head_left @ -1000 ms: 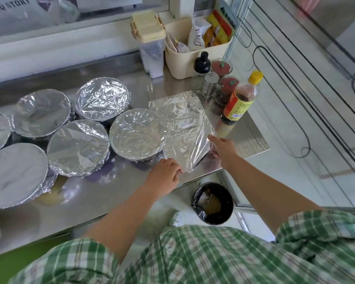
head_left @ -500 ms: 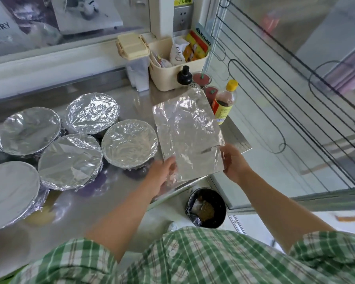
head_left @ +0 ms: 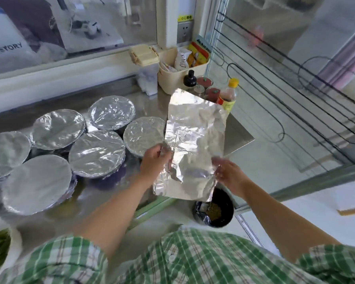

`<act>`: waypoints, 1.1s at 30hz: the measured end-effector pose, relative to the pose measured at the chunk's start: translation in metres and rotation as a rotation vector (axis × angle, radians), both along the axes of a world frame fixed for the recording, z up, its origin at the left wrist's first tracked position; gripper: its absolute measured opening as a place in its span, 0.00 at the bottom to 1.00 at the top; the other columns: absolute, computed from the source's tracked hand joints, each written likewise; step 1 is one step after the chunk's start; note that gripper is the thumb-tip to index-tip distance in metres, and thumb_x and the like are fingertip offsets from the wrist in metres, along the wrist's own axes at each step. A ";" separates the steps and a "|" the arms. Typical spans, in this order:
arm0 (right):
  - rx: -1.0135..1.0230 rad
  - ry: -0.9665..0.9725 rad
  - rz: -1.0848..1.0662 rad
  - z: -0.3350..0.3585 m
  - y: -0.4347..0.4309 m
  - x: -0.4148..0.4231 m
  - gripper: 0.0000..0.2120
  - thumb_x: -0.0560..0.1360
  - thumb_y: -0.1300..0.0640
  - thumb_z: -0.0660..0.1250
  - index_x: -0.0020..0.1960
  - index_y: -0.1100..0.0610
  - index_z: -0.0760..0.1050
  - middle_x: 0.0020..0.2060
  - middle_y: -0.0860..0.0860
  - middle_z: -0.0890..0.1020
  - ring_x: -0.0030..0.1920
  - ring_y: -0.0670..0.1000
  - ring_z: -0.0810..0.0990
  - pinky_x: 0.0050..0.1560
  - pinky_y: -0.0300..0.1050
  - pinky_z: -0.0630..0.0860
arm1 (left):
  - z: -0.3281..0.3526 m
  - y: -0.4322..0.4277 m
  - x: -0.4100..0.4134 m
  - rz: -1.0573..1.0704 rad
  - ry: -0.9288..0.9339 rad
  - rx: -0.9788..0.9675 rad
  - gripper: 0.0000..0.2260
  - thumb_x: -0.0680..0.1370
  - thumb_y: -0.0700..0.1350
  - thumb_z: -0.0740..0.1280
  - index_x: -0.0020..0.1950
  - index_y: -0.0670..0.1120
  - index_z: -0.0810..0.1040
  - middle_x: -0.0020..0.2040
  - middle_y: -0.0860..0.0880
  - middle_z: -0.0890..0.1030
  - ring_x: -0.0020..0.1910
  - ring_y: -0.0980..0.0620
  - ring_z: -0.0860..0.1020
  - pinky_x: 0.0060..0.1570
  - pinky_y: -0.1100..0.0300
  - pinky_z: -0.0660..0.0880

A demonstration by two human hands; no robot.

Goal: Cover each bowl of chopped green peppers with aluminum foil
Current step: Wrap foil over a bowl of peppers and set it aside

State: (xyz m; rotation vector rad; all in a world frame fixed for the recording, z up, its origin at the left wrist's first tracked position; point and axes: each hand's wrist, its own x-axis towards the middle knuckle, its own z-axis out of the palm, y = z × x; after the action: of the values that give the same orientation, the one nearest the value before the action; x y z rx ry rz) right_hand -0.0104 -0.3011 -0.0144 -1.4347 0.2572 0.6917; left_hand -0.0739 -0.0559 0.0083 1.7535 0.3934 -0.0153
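Left hand (head_left: pixel 155 160) pinches the left edge of the crinkled rectangular sheet of aluminium foil (head_left: pixel 195 138), thumb and fingers closed on it; right hand (head_left: pixel 229 173) grips the opposite edge low down, fingers curled, detail blurred. The sheet hangs near-upright, clear of the stainless steel counter (head_left: pixel 238 136), over its near right end. Step in hand, by judgement: a fresh sheet is raised for placing.

Six round foil-covered bowls (head_left: pixel 96 152) stand clustered to the left. A white bowl with green contents (head_left: pixel 16 242) sits uncovered at the near left edge, partly out of view; it is probably the target. The next move calls for carrying the sheet left and nearer, centring it flat over that rim, then folding the margins down.

A yellow-capped sauce bottle (head_left: pixel 229 95) stands behind the sheet; a black-lined bin (head_left: pixel 215 212) stands below it.
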 end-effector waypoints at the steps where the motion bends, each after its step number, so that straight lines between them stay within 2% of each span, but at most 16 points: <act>1: -0.024 -0.079 -0.010 0.003 0.015 -0.006 0.07 0.79 0.57 0.64 0.48 0.60 0.77 0.33 0.51 0.74 0.27 0.45 0.72 0.28 0.37 0.71 | 0.002 0.014 -0.012 0.028 0.010 -0.021 0.07 0.80 0.39 0.64 0.42 0.42 0.76 0.34 0.50 0.76 0.34 0.55 0.73 0.35 0.68 0.69; 3: -0.079 -0.238 -0.017 0.009 0.053 -0.021 0.09 0.78 0.59 0.66 0.40 0.60 0.74 0.27 0.50 0.72 0.23 0.46 0.69 0.21 0.38 0.67 | 0.006 0.046 -0.040 0.124 0.016 -0.081 0.07 0.79 0.42 0.66 0.42 0.41 0.76 0.37 0.44 0.76 0.38 0.50 0.73 0.36 0.68 0.69; 6: -0.111 -0.425 0.010 0.021 0.115 -0.051 0.13 0.78 0.60 0.67 0.35 0.59 0.72 0.26 0.51 0.72 0.23 0.47 0.69 0.22 0.38 0.65 | 0.010 0.095 -0.087 0.275 -0.010 -0.134 0.16 0.73 0.58 0.67 0.43 0.45 0.79 0.42 0.46 0.80 0.43 0.49 0.76 0.47 0.60 0.71; 8: -0.094 -0.472 0.058 0.027 0.155 -0.075 0.13 0.78 0.61 0.67 0.34 0.58 0.72 0.26 0.50 0.71 0.23 0.46 0.68 0.23 0.37 0.65 | 0.013 0.127 -0.121 0.336 -0.023 -0.088 0.23 0.72 0.66 0.65 0.43 0.44 0.78 0.40 0.46 0.79 0.40 0.51 0.76 0.46 0.58 0.71; 9: -0.083 -0.482 0.091 0.028 0.174 -0.088 0.14 0.78 0.61 0.67 0.34 0.58 0.71 0.26 0.50 0.70 0.24 0.45 0.67 0.23 0.37 0.65 | 0.014 0.143 -0.139 0.363 -0.029 -0.058 0.23 0.75 0.65 0.65 0.40 0.45 0.77 0.37 0.49 0.79 0.36 0.53 0.75 0.42 0.58 0.70; 11: -0.054 -0.489 0.148 0.030 0.210 -0.116 0.13 0.78 0.62 0.66 0.35 0.58 0.69 0.27 0.53 0.69 0.23 0.45 0.67 0.22 0.37 0.64 | 0.014 0.175 -0.174 0.427 -0.039 -0.037 0.19 0.80 0.56 0.66 0.34 0.46 0.71 0.27 0.54 0.71 0.27 0.57 0.67 0.33 0.60 0.64; 13: -0.014 -0.471 0.211 0.028 0.244 -0.142 0.12 0.78 0.64 0.66 0.36 0.58 0.69 0.27 0.53 0.70 0.23 0.45 0.67 0.24 0.37 0.64 | 0.014 0.205 -0.211 0.476 -0.044 -0.006 0.19 0.78 0.50 0.69 0.31 0.47 0.67 0.24 0.53 0.66 0.25 0.55 0.62 0.31 0.58 0.60; 15: 0.012 -0.444 0.291 0.026 0.275 -0.168 0.12 0.78 0.65 0.65 0.37 0.58 0.68 0.25 0.50 0.72 0.23 0.44 0.67 0.25 0.36 0.63 | 0.015 0.229 -0.247 0.532 -0.014 0.015 0.15 0.75 0.49 0.67 0.32 0.47 0.68 0.27 0.49 0.66 0.27 0.53 0.63 0.30 0.59 0.61; 17: 0.030 -0.400 0.389 0.024 0.304 -0.192 0.11 0.77 0.67 0.64 0.38 0.59 0.70 0.23 0.49 0.72 0.22 0.45 0.68 0.22 0.36 0.64 | 0.013 0.250 -0.284 0.587 0.055 0.030 0.13 0.78 0.46 0.64 0.34 0.47 0.70 0.30 0.49 0.70 0.29 0.53 0.67 0.31 0.62 0.66; 19: 0.005 -0.352 0.497 0.023 0.330 -0.215 0.10 0.77 0.68 0.63 0.37 0.60 0.71 0.23 0.51 0.73 0.21 0.47 0.69 0.20 0.37 0.65 | 0.010 0.268 -0.317 0.606 0.080 0.095 0.13 0.77 0.50 0.63 0.33 0.50 0.71 0.30 0.51 0.73 0.30 0.53 0.70 0.36 0.57 0.68; 23: -0.093 -0.291 0.662 0.011 0.374 -0.255 0.11 0.77 0.63 0.66 0.36 0.59 0.74 0.26 0.51 0.74 0.24 0.46 0.70 0.24 0.36 0.66 | -0.003 0.293 -0.372 0.753 0.053 0.028 0.05 0.77 0.52 0.69 0.44 0.53 0.81 0.39 0.55 0.82 0.39 0.55 0.79 0.42 0.60 0.73; 25: -0.134 -0.301 0.668 0.002 0.390 -0.268 0.12 0.77 0.61 0.67 0.35 0.59 0.74 0.27 0.52 0.74 0.23 0.45 0.71 0.25 0.36 0.67 | -0.012 0.302 -0.391 0.797 0.039 0.047 0.13 0.71 0.59 0.70 0.43 0.49 0.82 0.37 0.51 0.82 0.37 0.53 0.77 0.43 0.56 0.72; 27: -0.199 -0.333 0.655 -0.004 0.401 -0.278 0.11 0.75 0.57 0.70 0.37 0.60 0.75 0.27 0.55 0.75 0.24 0.50 0.73 0.25 0.40 0.68 | -0.021 0.307 -0.403 0.807 0.035 0.051 0.22 0.69 0.61 0.70 0.46 0.42 0.82 0.39 0.43 0.82 0.38 0.50 0.76 0.43 0.54 0.72; 29: -0.250 -0.344 0.636 -0.007 0.409 -0.282 0.10 0.75 0.57 0.70 0.41 0.65 0.77 0.27 0.58 0.75 0.24 0.51 0.73 0.24 0.38 0.67 | -0.023 0.309 -0.405 0.825 0.077 0.040 0.15 0.76 0.53 0.71 0.48 0.40 0.82 0.41 0.41 0.82 0.39 0.49 0.76 0.44 0.54 0.71; 31: -0.295 -0.349 0.614 -0.008 0.416 -0.284 0.10 0.75 0.59 0.68 0.45 0.67 0.77 0.29 0.58 0.76 0.24 0.51 0.74 0.25 0.38 0.68 | -0.026 0.308 -0.404 0.848 0.104 0.008 0.07 0.79 0.48 0.70 0.49 0.44 0.81 0.45 0.44 0.82 0.43 0.48 0.77 0.46 0.55 0.72; 33: -0.326 -0.365 0.605 -0.005 0.420 -0.284 0.09 0.74 0.60 0.67 0.46 0.68 0.77 0.31 0.58 0.76 0.28 0.53 0.74 0.30 0.42 0.69 | -0.032 0.308 -0.403 0.867 0.138 -0.035 0.08 0.80 0.48 0.69 0.50 0.43 0.80 0.44 0.45 0.80 0.43 0.48 0.76 0.45 0.55 0.71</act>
State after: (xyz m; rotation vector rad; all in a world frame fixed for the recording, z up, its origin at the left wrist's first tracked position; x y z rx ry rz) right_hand -0.2948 0.1188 -0.0196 -1.9453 -0.3854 0.8784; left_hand -0.4766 0.2526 -0.0240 1.4282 1.2136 0.4731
